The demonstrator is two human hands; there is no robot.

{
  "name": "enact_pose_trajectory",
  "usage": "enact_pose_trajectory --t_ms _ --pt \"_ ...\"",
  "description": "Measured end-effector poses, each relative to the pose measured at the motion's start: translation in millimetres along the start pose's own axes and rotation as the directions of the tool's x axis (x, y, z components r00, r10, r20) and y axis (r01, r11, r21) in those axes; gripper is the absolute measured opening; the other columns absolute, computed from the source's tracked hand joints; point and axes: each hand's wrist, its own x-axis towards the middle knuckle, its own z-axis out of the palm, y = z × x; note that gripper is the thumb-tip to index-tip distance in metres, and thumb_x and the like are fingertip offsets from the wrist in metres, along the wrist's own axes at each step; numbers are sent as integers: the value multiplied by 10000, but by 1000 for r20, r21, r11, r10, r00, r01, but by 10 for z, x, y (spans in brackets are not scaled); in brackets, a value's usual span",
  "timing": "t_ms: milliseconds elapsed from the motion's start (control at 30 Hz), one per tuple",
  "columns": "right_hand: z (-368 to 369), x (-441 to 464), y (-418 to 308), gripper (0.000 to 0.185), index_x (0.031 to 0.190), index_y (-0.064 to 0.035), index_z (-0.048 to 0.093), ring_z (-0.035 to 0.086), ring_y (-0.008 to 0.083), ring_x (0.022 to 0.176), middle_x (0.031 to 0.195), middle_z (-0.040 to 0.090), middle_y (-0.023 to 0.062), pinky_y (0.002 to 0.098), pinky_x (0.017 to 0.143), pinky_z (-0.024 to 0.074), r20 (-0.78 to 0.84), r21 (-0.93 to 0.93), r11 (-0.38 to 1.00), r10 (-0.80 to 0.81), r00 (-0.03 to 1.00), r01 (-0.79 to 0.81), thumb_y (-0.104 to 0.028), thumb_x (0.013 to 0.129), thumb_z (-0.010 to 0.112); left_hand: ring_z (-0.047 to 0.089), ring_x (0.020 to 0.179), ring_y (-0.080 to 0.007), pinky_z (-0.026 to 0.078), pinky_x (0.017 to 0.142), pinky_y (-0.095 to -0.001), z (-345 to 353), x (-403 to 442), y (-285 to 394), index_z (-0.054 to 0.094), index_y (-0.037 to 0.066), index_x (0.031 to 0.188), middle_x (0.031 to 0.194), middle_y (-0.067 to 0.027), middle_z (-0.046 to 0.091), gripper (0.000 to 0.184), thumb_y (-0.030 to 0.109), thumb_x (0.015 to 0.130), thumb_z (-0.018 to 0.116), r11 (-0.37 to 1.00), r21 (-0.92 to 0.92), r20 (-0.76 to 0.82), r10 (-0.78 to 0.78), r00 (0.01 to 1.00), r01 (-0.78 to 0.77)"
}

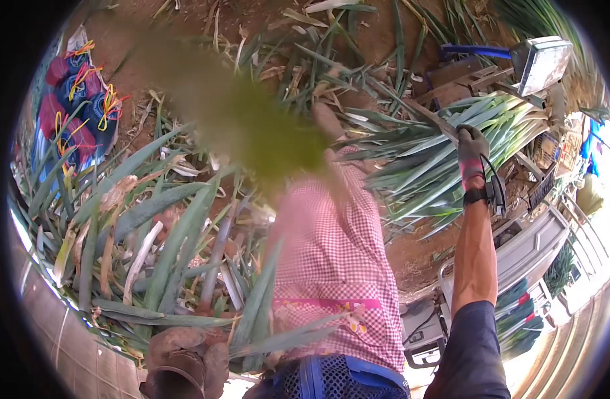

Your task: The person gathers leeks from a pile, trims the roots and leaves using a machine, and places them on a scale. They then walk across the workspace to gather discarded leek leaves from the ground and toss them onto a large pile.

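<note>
Right hand (473,149), clamped on a long flat tool (437,121), is over the leek bundle (430,165), which lies crosswise to the forearm (475,253); left hand unseen.

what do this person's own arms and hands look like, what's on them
The right hand wears a dark grey glove with pinkish red at the cuff. Around the wrist is a black band, with a thin black loop beside it. A dark sleeve covers the upper arm. The left arm and hand can't be made out.
</note>
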Motion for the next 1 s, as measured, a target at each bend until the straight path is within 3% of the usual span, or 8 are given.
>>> enact_pose_trajectory --t_ms 333,600,667,700,800,867,933,1000 --pt "-4 -98 -9 328 1029 -24 740 697 271 839 895 725 180 339 820 512 -2 -5 1000 -22 1000 22 -234 858 555 570 625 -114 493 609 -274 -84 1 -92 601 -16 1169 774 -8 604 504 153 745 814 1000 1 -38 15 999 -15" --pt "-169 -352 -79 327 1021 -17 735 700 278 859 907 727 179 351 836 512 15 35 999 -21 1000 21 -233 861 550 563 623 -106 491 609 -272 70 209 58 590 -16 1198 776 1 598 528 153 749 811 962 136 -160 256 953 -236" --pt "-202 -388 -103 322 1013 -19 737 703 279 865 906 727 181 352 836 513 -6 33 998 -60 998 60 -234 860 553 561 623 -104 490 609 -271 183 364 169 587 -16 1205 777 3 596 534 153 750 810 983 54 -195 181 964 -173" --pt "-223 -373 -59 321 1000 -35 743 707 293 891 925 727 182 367 844 515 4 23 998 -52 999 51 -246 858 548 551 629 -91 488 614 -270 245 429 253 564 -14 1246 789 14 589 572 154 755 803 992 -125 -177 10 984 -32" --pt "-189 -287 -14 318 988 -58 749 705 318 916 948 727 177 384 853 518 -14 -15 998 -57 998 57 -261 855 544 581 673 -68 477 578 -267 479 837 555 598 26 1039 801 -6 611 346 130 766 784 995 -64 -168 -82 982 72" --pt "-48 -297 45 356 1064 -61 735 700 303 899 957 733 160 371 808 523 50 -115 979 -165 985 169 -295 848 576 563 643 -70 466 572 -253 596 1008 372 587 35 1017 788 9 582 317 119 775 773 1000 -4 -240 8 971 -9" --pt "-223 -373 -11 412 1102 -124 736 695 324 952 995 732 143 425 865 531 125 -5 968 -247 961 249 -447 893 588 516 579 -60 419 506 -236 926 1475 371 583 41 1037 746 29 553 305 120 795 751 989 -84 -180 102 978 -119" --pt "-332 -346 -106 434 1095 -154 734 673 344 1016 1006 718 166 458 892 520 107 -171 985 19 994 0 -504 924 541 470 505 -55 368 430 -232 1237 2036 104 581 53 1038 690 42 535 275 113 810 723 977 -92 -157 176 972 -192"
